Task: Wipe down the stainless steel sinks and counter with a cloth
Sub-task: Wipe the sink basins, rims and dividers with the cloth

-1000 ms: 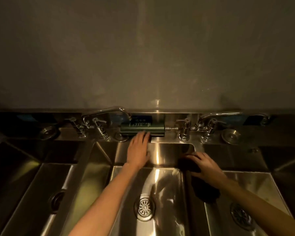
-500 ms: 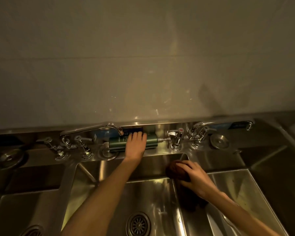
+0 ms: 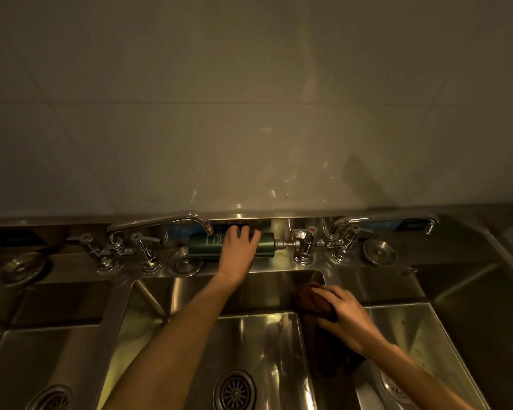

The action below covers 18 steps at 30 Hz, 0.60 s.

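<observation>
- While the dim light leaves much of the steel in shadow, the left hand (image 3: 240, 252) is seen laid over a dark green bottle (image 3: 208, 247) that lies on its side on the counter (image 3: 276, 261) ledge behind the sinks, with the fingers curled over its top.
- The bottle's pump end is pointed away from that hand toward the right faucet (image 3: 338, 232); the left faucet (image 3: 160, 223) spout is arched just beside the hand's far side.
- The right hand (image 3: 342, 316) is closed around a bunched dark cloth (image 3: 311, 300), which is pressed on the divider between the middle sink (image 3: 264, 344) and the right sink (image 3: 421, 329).
- The cloth is found under and ahead of the right hand's fingers, with more of it hanging below the palm.
- The two hands are kept apart, the cloth lying nearer the person than the bottle.
</observation>
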Motion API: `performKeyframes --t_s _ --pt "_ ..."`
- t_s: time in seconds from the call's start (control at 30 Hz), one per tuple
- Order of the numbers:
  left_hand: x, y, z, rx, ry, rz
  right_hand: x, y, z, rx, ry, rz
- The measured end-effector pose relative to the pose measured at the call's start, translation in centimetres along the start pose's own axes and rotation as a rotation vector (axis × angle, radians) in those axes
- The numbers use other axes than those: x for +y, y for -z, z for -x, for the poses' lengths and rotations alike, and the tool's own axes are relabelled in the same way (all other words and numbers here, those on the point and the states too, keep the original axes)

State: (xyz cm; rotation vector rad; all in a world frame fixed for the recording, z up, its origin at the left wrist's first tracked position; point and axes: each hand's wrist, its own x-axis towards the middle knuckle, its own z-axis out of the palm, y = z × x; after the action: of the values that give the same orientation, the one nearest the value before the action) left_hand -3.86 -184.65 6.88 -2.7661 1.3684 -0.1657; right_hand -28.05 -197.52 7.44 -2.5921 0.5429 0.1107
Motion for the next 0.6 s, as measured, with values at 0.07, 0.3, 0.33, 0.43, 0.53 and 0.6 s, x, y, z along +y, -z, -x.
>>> performKeyframes --t_s 0.07,0.3,0.33,0.43,0.53,0.6 --pt "0.5 0.6 0.4 0.014 0.002 0.010 0.2 0.1 0.2 -0.018 -0.009 -0.016" --pt "1.4 2.0 6.5 -0.043 0.185 0.202 1.3 0.5 -0.3 -0.032 -0.043 -0.075" --pt "1.6 2.0 7.9 -0.026 0.232 0.218 1.3 0.5 -0.7 -0.038 -0.051 -0.076" --pt "1.8 1.4 12.0 0.020 0.319 0.197 0.6 0.3 -2.4 -0.048 -0.023 -0.032" --pt "0.7 -0.4 15.5 -0.196 0.462 0.231 -1.0 0.2 -4.7 -0.008 0.050 0.046" --pt "-0.3 -1.8 17.4 -0.277 0.499 0.287 -2.5 -0.1 -6.8 0.042 0.097 0.098"
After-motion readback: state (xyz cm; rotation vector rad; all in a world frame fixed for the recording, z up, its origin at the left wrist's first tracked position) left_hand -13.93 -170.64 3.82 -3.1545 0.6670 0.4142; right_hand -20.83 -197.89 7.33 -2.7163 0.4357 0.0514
